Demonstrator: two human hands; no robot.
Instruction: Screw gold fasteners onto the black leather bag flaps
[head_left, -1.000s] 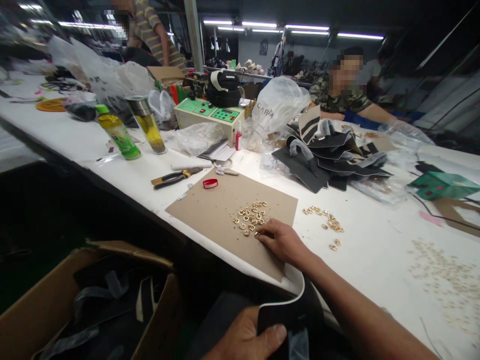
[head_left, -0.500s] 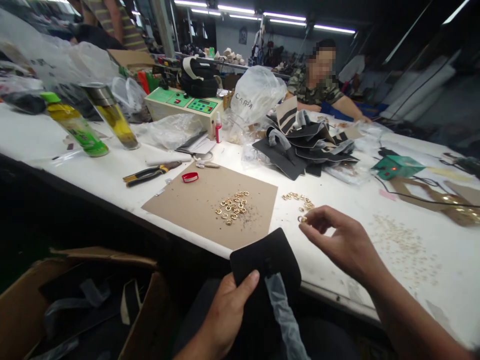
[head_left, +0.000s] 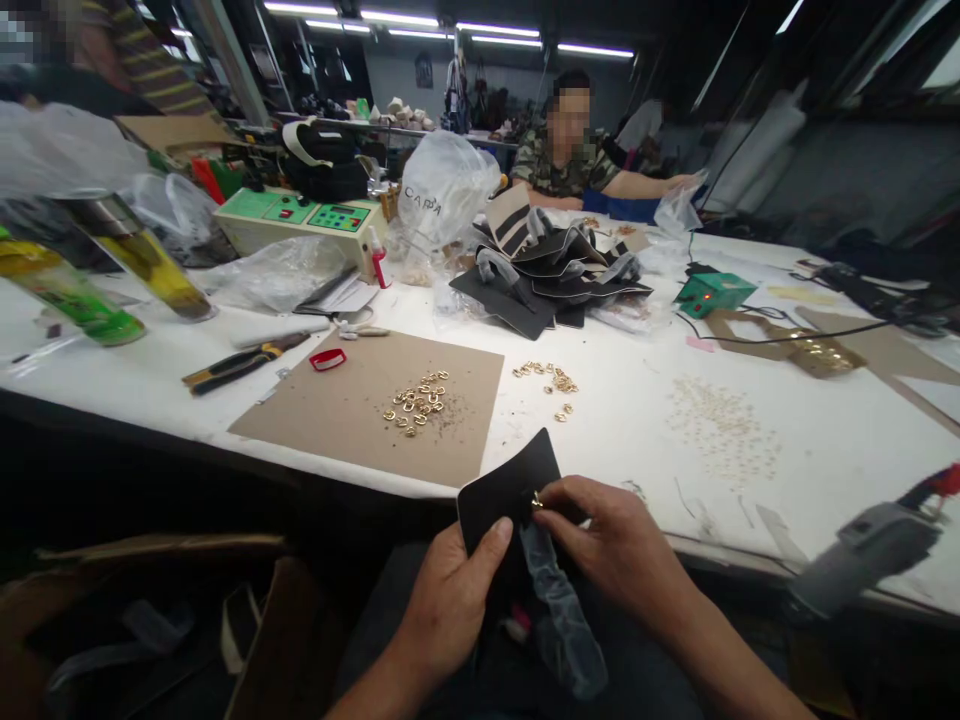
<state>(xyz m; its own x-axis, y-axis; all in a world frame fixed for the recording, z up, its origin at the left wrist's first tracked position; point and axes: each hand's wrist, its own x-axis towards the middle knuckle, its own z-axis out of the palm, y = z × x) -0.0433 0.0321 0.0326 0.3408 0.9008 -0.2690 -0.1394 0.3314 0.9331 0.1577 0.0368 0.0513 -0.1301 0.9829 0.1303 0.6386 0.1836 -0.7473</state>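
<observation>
While clamped between thumb and fingers of left hand (head_left: 442, 600): black panel (head_left: 504, 482), tilted, overlapping near edge of white tabletop (head_left: 615, 440) from this view.
Right hand (head_left: 607, 530): pinching small gold piece (head_left: 537, 502) with thumb and fingers, right at face of black panel; exact contact too small to tell.
Plastic-wrapped strap (head_left: 559, 610): trailing down below gold piece.
Cardboard box (head_left: 281, 625): lower left, below tabletop, dark pieces and clear strips inside.
Grey tool (head_left: 870, 550): right, at tabletop edge, blurred.
Brown board (head_left: 322, 430): flat on tabletop, bearing gold ring cluster (head_left: 414, 402), dark specks, red band (head_left: 328, 359) near far left corner.
Pliers (head_left: 244, 365): just left of brown board.
Loose gold pieces (head_left: 560, 381): just right of brown board.
Pale bits (head_left: 724, 430): scattered farther right.
Panel pile (head_left: 547, 275): beyond brown board, overlapping layers.
Green box (head_left: 716, 292): right of panel pile, red lamp lit.
Person in camouflage (head_left: 562, 155): across tabletop, reaching out to clear bag (head_left: 679, 207).
</observation>
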